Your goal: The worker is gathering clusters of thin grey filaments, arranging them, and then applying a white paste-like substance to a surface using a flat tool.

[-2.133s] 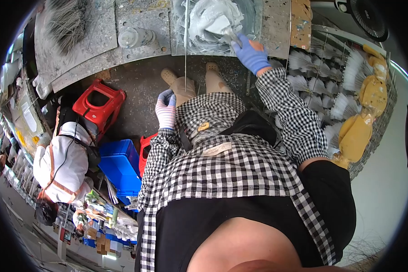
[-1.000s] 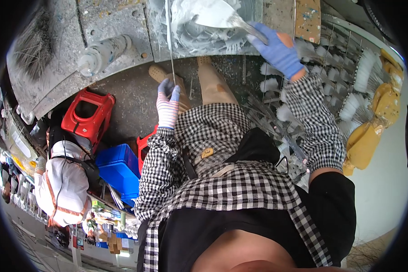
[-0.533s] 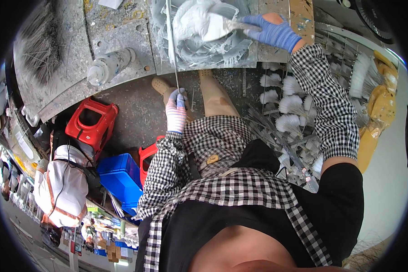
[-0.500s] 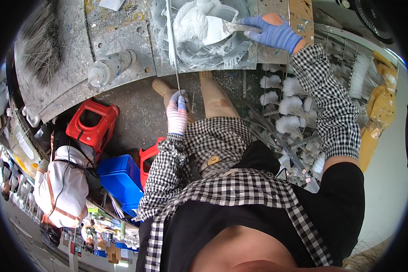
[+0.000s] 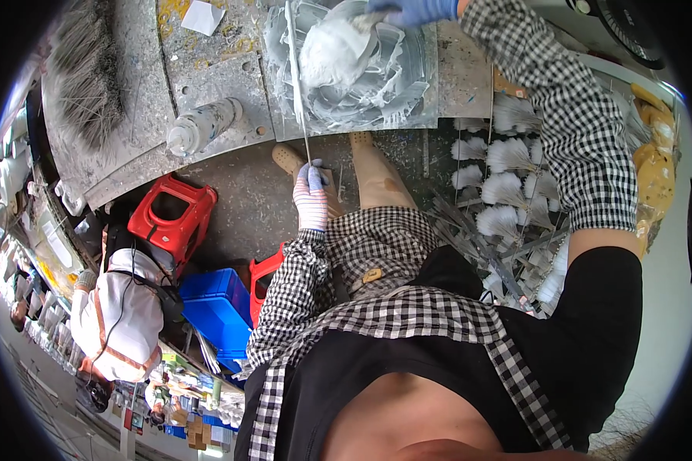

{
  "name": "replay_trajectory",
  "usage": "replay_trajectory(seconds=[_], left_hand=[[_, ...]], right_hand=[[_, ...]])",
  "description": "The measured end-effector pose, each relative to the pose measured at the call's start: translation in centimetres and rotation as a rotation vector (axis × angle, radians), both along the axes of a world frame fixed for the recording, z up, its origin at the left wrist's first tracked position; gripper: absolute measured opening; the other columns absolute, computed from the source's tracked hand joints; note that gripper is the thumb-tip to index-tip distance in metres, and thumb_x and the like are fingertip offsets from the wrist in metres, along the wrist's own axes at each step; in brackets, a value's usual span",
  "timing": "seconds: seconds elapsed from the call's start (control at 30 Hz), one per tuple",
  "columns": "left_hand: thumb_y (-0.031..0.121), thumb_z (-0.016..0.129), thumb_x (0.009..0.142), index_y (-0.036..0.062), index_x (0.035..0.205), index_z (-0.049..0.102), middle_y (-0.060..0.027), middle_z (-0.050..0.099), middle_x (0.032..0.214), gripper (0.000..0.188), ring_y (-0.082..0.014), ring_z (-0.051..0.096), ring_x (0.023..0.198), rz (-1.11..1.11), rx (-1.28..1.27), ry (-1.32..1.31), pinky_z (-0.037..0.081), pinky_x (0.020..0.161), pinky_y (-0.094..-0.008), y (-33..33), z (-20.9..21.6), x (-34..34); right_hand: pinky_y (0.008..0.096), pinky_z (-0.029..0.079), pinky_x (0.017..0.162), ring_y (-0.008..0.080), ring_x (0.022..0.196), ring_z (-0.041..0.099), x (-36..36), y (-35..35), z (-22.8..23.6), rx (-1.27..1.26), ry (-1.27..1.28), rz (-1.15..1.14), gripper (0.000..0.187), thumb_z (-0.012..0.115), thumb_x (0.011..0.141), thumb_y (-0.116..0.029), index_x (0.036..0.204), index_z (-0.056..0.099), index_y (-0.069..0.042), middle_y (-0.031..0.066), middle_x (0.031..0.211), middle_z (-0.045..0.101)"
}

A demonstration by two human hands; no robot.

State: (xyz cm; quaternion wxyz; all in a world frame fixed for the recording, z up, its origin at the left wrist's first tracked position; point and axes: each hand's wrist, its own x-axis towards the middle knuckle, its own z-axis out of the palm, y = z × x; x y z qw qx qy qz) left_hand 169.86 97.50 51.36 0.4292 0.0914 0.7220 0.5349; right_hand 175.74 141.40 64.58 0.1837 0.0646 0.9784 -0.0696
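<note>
My left hand [image 5: 311, 198], in a striped glove, is closed on the lower end of a thin rod [image 5: 295, 69]. White paste coats the rod's upper part, which lies over the left side of a smeared plate [image 5: 417, 104]. In a blue glove, my right hand [image 5: 421, 10] grips a putty knife [image 5: 369, 21] at the plate's far side. The knife's blade is mostly hidden, against a thick mound of white paste [image 5: 332, 55]. Part of the right hand is cut off by the upper edge.
On the grey worktable [image 5: 142, 100] lie a white bottle [image 5: 204, 127], a bundle of thin grey wires [image 5: 84, 77] and a paper piece [image 5: 202, 17]. White fan-shaped tufts [image 5: 507, 154] stand at right. Left are a red stool [image 5: 173, 211], a blue crate [image 5: 221, 303] and a person [image 5: 119, 319].
My right hand and the putty knife have moved up and left, farther over the paste mound. The paste's shape has changed. My left hand still holds the rod; the whole view has shifted slightly.
</note>
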Motion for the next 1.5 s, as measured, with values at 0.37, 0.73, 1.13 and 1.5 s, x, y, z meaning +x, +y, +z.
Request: replay_trajectory(seconds=[0.37, 0.73, 1.13, 1.5], left_hand=[[0.018, 0.050, 0.103, 0.0002, 0.110, 0.066, 0.0033, 0.060, 0.084, 0.024, -0.0012, 0.042, 0.070, -0.030, -0.108, -0.015, 0.039, 0.062, -0.0180, -2.1, 1.0, 0.7], [0.018, 0.050, 0.102, -0.0020, 0.110, 0.067, -0.0110, 0.071, 0.091, 0.027, -0.0127, 0.061, 0.081, -0.198, -0.218, 0.194, 0.050, 0.077, -0.0286, -2.1, 0.1, -1.2], [0.018, 0.056, 0.099, 0.0026, 0.109, 0.063, -0.0069, 0.064, 0.075, 0.019, -0.0122, 0.057, 0.063, -0.293, -0.231, 0.307, 0.049, 0.061, -0.0300, 1.5, 0.0, -2.5], [0.018, 0.056, 0.099, 0.0034, 0.106, 0.064, -0.0074, 0.063, 0.074, 0.018, -0.0134, 0.054, 0.067, -0.456, -0.254, 0.540, 0.048, 0.066, -0.0303, 2.4, -0.3, -2.5]], right_hand=[[0.0448, 0.053, 0.079, 0.0323, 0.084, 0.068, 14.3, -8.4, -3.2, -0.194, -0.093, -0.564, 0.042, 0.054, 0.089, -0.046, 0.121, 0.065, -0.019, 0.0121, 0.089, 0.071], [0.0426, 0.055, 0.065, 0.0349, 0.070, 0.068, 15.5, -22.6, -8.4, -0.320, 0.145, -0.950, 0.045, 0.055, 0.090, -0.045, 0.127, 0.060, -0.021, 0.0180, 0.078, 0.068], [0.0475, 0.053, 0.079, 0.0411, 0.088, 0.067, 9.7, -26.8, -10.6, -0.419, 0.125, -1.219, 0.051, 0.055, 0.091, -0.045, 0.128, 0.058, -0.009, 0.0245, 0.095, 0.069], [0.0471, 0.051, 0.085, 0.0388, 0.096, 0.066, 8.8, -21.5, -14.1, -0.391, 0.303, -1.404, 0.052, 0.054, 0.090, -0.046, 0.127, 0.059, -0.010, 0.0217, 0.104, 0.069]])
